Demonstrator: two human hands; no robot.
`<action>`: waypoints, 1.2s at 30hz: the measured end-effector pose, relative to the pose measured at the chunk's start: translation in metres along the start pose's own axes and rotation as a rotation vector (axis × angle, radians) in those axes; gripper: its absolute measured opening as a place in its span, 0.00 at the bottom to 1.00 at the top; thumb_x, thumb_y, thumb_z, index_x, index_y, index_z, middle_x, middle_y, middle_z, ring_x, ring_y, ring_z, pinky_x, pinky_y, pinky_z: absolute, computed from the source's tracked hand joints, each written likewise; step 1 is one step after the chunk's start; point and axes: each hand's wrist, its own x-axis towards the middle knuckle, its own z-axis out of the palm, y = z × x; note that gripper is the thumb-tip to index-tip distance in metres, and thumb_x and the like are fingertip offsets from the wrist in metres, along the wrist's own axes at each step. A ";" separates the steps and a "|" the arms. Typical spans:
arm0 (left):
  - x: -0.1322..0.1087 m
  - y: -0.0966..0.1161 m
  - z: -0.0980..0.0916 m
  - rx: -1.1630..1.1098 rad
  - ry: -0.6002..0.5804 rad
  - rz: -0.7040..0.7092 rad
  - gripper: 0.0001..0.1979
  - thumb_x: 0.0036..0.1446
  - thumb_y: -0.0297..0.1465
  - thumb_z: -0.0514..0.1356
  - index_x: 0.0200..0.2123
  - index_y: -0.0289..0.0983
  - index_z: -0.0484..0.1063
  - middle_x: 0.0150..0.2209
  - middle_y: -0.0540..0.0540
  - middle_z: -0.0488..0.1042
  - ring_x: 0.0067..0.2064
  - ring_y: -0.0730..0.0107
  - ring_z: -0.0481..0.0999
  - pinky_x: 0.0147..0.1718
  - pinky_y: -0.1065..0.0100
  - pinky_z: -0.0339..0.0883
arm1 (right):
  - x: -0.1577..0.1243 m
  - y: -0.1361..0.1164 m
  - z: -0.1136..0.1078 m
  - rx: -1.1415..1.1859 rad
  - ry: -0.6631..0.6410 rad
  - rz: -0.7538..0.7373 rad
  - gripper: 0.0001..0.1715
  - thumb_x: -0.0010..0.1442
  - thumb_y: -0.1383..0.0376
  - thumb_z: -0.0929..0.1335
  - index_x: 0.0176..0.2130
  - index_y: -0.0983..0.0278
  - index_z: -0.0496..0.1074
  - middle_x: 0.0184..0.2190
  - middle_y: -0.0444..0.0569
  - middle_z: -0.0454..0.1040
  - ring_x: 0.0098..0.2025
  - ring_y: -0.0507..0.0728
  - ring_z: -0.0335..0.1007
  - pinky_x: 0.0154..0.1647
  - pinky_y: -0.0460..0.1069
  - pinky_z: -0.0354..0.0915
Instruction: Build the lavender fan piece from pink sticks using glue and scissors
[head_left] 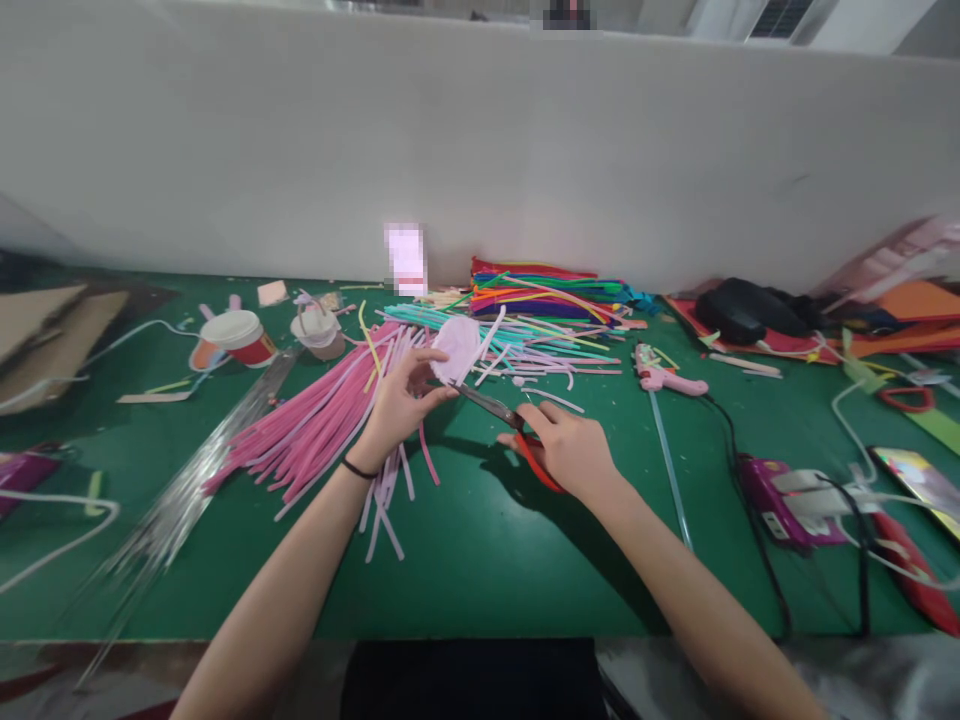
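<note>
Left hand (405, 400): forearm extends up and rightward from the lower edge, black band (360, 468) at the wrist; thumb and fingers pinch a pale lavender disc (459, 345) at its lower left side. The disc is raised in front of the body, near the middle of the view.

Right hand (574, 445): forearm slants up and leftward; fingers are curled about the red handles of the scissors (491, 405). The blades point left, tips at the disc's lower edge; whether they bite into it cannot be told.

Surface: green table (465, 590). From left: cardboard (60, 330), silver strands (199, 470), lidded paper cup (251, 345), pink pipe cleaners (315, 425), a stack of multicoloured pipe cleaners (540, 295), pink glue gun (671, 381), purple power block (772, 505) with plugs and cables.

Room: a pale partition (450, 130) stands along the table's far edge.
</note>
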 end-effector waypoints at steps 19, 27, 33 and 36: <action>0.002 0.002 0.001 0.001 0.017 -0.014 0.22 0.48 0.38 0.69 0.44 0.38 0.68 0.35 0.48 0.73 0.34 0.70 0.75 0.31 0.71 0.68 | 0.014 0.012 -0.004 -0.202 -0.021 -0.153 0.25 0.67 0.48 0.59 0.38 0.63 0.73 0.21 0.48 0.74 0.20 0.53 0.67 0.22 0.49 0.44; -0.001 0.007 0.005 -0.076 -0.063 -0.082 0.24 0.49 0.39 0.69 0.47 0.39 0.65 0.43 0.43 0.74 0.45 0.59 0.79 0.39 0.65 0.72 | 0.008 0.012 -0.017 -0.210 0.330 -0.019 0.26 0.64 0.47 0.62 0.43 0.66 0.72 0.24 0.48 0.76 0.23 0.52 0.70 0.27 0.47 0.54; -0.002 0.006 0.006 -0.041 0.013 -0.045 0.21 0.52 0.39 0.67 0.46 0.38 0.67 0.34 0.48 0.74 0.37 0.67 0.78 0.37 0.68 0.71 | 0.006 0.006 -0.010 -0.245 0.370 0.024 0.35 0.60 0.39 0.61 0.43 0.68 0.71 0.22 0.47 0.76 0.20 0.52 0.70 0.24 0.47 0.53; -0.003 0.006 0.009 -0.041 0.052 -0.037 0.19 0.53 0.40 0.65 0.45 0.38 0.68 0.31 0.49 0.73 0.32 0.68 0.76 0.35 0.67 0.72 | 0.006 0.008 -0.002 -0.147 0.334 0.142 0.42 0.56 0.34 0.59 0.43 0.69 0.69 0.21 0.48 0.75 0.21 0.54 0.72 0.22 0.46 0.52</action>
